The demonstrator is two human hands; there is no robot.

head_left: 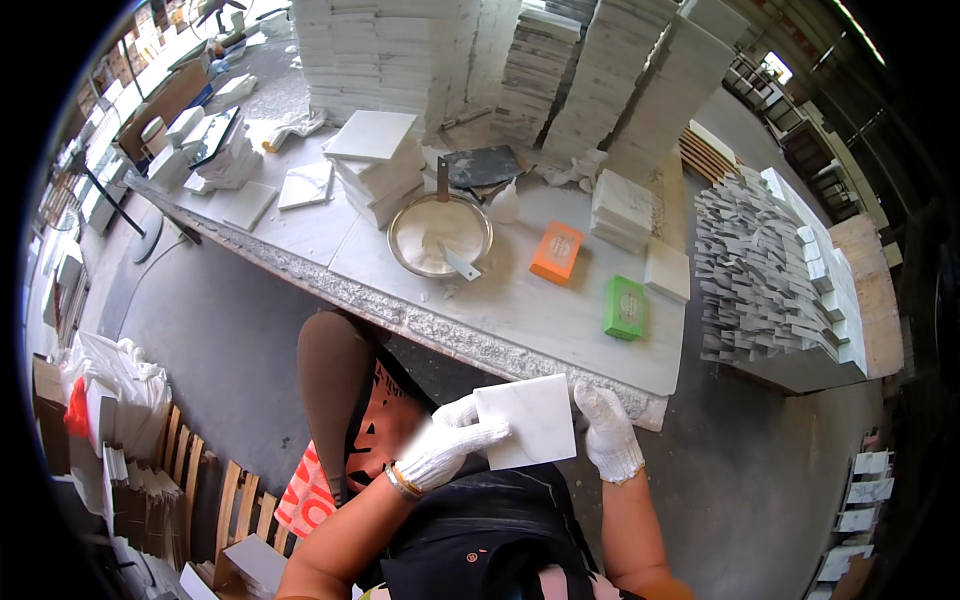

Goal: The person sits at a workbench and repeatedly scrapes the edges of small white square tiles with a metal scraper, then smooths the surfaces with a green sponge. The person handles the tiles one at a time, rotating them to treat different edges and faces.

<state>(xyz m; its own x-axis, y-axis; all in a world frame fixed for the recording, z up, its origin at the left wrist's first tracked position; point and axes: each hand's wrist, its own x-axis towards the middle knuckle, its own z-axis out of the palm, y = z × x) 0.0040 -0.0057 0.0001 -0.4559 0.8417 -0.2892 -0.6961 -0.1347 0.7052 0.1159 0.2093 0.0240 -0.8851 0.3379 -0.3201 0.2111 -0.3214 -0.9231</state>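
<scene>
A square white marble tile (530,425) with faint grey veining is held over my lap, in front of the table's near edge. My left hand (447,445), in a white knit glove, grips it by its left side, with fingers across the face. At the tile's right edge is my right hand (608,437), also gloved. Its fingers point up along that edge, close to the upper corner; whether they touch it is hard to tell. On the table, a round metal pan (440,215) of pale powder or paste holds a small scraper (460,262).
An orange box (556,252) and a green box (625,308) lie on the marble-topped table (510,320), whose near edge is rough. Tile stacks (380,165) and a white squeeze bottle (505,203) stand farther back. Thin grey pieces (760,270) crowd a stand at the right.
</scene>
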